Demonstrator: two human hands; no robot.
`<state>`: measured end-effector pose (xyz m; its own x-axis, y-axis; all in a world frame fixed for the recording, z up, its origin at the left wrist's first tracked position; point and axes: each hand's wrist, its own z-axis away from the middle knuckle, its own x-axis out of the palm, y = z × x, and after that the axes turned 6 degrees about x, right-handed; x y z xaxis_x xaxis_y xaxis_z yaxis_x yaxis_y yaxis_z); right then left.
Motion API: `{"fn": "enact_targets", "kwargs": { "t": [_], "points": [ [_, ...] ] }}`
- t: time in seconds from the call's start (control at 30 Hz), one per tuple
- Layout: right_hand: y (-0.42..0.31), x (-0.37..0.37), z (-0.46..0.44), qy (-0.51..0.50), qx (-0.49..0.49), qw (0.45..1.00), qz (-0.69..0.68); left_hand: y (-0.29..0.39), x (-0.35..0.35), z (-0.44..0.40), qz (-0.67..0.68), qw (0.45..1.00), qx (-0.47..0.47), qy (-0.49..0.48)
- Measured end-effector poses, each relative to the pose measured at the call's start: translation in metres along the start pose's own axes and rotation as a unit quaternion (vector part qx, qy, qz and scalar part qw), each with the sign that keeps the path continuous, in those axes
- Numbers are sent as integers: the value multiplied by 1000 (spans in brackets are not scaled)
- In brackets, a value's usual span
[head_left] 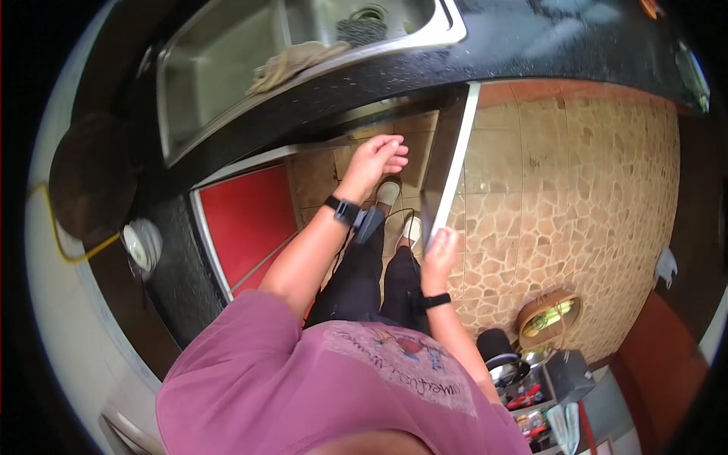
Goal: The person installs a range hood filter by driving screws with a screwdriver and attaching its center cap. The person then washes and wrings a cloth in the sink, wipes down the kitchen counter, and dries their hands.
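A cabinet door (pixel 450 171) with a white edge stands swung out below the counter. At its near end is my right hand (pixel 438 262), slightly blurred, with its fingers closed on the door's edge. My left hand (pixel 371 164) hangs in the air in front of the cabinet opening, left of the door. Its fingers are loosely bent and a little apart, and nothing shows in them. Left of that hand is a red cabinet panel (pixel 246 221) with a pale frame. The inside of the cabinet is mostly hidden under the counter.
A steel double sink (pixel 216 91) is set into the black countertop (pixel 523 49), with a cloth (pixel 292 64) over its front rim. White bowls (pixel 142 244) sit at the left. On the tiled floor (pixel 550 189) at the right stand a basket (pixel 523 322) and a dark box (pixel 569 375).
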<state>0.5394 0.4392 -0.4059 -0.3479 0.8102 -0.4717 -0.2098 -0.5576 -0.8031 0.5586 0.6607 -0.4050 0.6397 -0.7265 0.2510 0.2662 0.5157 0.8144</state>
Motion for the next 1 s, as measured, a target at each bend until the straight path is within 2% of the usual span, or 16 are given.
{"fn": "enact_targets", "kwargs": {
  "t": [0.07,0.1,0.17,0.2,0.23,0.3,0.37,0.43,0.5,0.63,0.7,0.77,0.8,0.9,0.93,1.0],
  "points": [
    [-21,13,2,-92,19,995,-32,33,-11,49,-39,997,57,18],
    [-32,21,1,-154,88,981,-83,48,-20,72,-68,993,86,34],
    [-52,41,-5,-233,75,958,-147,82,-38,121,-88,986,119,81],
    [-44,59,-16,-288,102,934,-186,91,-49,142,-91,979,146,112],
    [-61,65,-23,-339,173,904,-195,98,-62,163,-96,972,165,139],
    [-88,86,-36,-400,243,847,-253,107,-82,202,-98,955,184,210],
    [-102,115,-51,-398,323,796,-322,111,-95,238,-70,940,191,273],
    [-131,135,-51,-396,308,803,-322,106,-107,267,-52,930,192,310],
    [-155,158,-55,-371,336,797,-338,93,-120,288,-45,919,171,353],
    [-175,185,-77,-387,306,713,-498,75,-135,313,-8,916,158,368],
    [-171,198,-98,-388,372,729,-425,78,-140,318,-6,911,161,380],
    [-180,184,-81,-370,343,768,-394,97,-141,321,-13,906,199,374],
    [-182,178,-75,-349,329,811,-334,108,-142,323,8,901,220,373],
    [-195,141,-29,-397,222,853,-254,151,-142,329,86,889,293,342],
    [-212,120,-2,-475,138,846,-198,165,-141,331,82,888,297,341],
    [-248,84,57,-596,-16,793,-126,198,-134,329,187,891,345,227]
  ]
}}
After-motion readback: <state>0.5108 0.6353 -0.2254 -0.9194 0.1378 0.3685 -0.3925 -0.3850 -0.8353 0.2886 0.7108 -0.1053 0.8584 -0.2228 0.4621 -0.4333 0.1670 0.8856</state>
